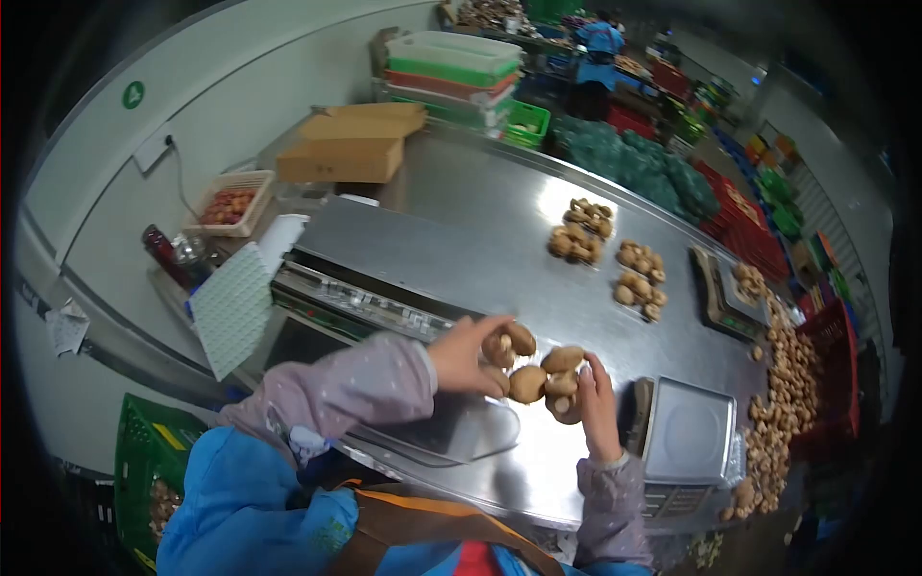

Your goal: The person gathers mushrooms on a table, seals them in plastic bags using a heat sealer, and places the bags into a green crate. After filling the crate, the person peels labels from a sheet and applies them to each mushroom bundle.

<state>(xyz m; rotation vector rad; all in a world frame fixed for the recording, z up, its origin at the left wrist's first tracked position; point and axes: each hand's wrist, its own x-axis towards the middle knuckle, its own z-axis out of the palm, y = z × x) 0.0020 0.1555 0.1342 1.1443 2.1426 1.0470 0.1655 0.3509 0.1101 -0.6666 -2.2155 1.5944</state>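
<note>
A cluster of brown-capped mushrooms (527, 384) is held between my hands, above the steel table (451, 197). My left hand (461, 357) curls its fingers and thumb around the mushrooms on the left side. At the right end, my right hand (600, 408) closes against the cluster, its thumb and fingertips at the caps. Whether a clear tray lies under them I cannot tell. Just right of my right hand stands a scale (687, 432) with a pale tray on top. Left of the cluster, the wrapping machine (375, 302) sits under my left forearm.
Grouped mushrooms (578, 242) stand farther back on the table. A second scale (720, 293) carries mushrooms, beside a loose mushroom heap (783, 413) and a red crate (834, 370). A cardboard box (346, 158) and stacked bins (451, 58) line the back left. A person (601, 48) works beyond.
</note>
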